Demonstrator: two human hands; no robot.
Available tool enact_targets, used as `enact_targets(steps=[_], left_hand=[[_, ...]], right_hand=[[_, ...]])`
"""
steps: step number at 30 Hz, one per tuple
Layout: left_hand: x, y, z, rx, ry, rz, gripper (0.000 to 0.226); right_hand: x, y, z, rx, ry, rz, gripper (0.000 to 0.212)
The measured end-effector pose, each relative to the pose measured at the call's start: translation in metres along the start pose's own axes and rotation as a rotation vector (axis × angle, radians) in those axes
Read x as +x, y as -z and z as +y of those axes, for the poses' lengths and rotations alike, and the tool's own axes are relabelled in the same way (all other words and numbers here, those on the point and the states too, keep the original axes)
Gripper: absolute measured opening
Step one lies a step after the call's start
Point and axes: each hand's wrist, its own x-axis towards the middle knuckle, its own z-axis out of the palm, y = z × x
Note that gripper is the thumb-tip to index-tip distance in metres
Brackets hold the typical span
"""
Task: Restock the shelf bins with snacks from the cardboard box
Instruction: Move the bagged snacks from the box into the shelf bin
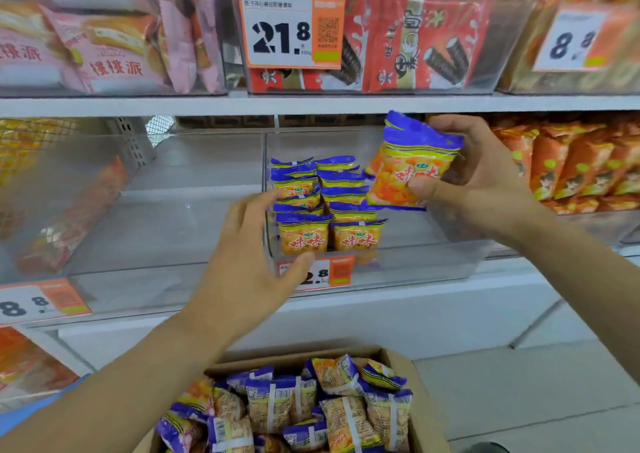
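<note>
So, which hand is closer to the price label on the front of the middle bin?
The left. The left hand has its thumb over the price label. The right hand is higher and to the right, holding a snack pack.

Blue-orange snack packet [412, 165] held upright above clear bin [433, 255] of standing packets [329, 210]; cardboard box [415, 376] full below

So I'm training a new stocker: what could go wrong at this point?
The packets standing in two rows fill only the left of the clear bin, so they might topple rightward. The right hand pinches the held packet by one edge; it could slip. The left hand, open by the front row, might knock it.
</note>
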Motion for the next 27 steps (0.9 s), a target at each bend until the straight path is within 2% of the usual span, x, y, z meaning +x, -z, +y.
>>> enact_targets(steps=[3,8,12,17,21,25,27], left_hand=[[0.008,-0.011,-0.010,0.070,-0.013,-0.021,0.093],[0.014,-0.020,-0.023,0.063,-0.060,0.051,0.092],[0.014,-0.021,-0.031,0.046,-0.072,0.052,0.090],[0.014,-0.024,-0.037,0.019,-0.086,0.050,0.085],[0.015,-0.025,-0.041,0.021,-0.094,0.056,0.085],[0.015,-0.026,-0.045,0.017,-0.097,0.071,0.082],[0.015,-0.027,-0.045,0.007,-0.099,0.073,0.081]], right_hand=[[0.035,0.013,0.034,-0.115,-0.031,0.062,0.070],[0.088,0.003,0.095,-0.217,-0.267,0.050,0.077],[0.129,-0.009,0.135,-0.199,-0.447,0.057,0.081],[0.147,-0.019,0.164,-0.097,-0.614,0.018,0.062],[0.143,-0.018,0.174,0.033,-0.619,0.074,0.074],[0.136,-0.016,0.176,-0.174,-0.537,0.085,0.090],[0.134,-0.017,0.172,-0.311,-0.450,0.068,0.082]])
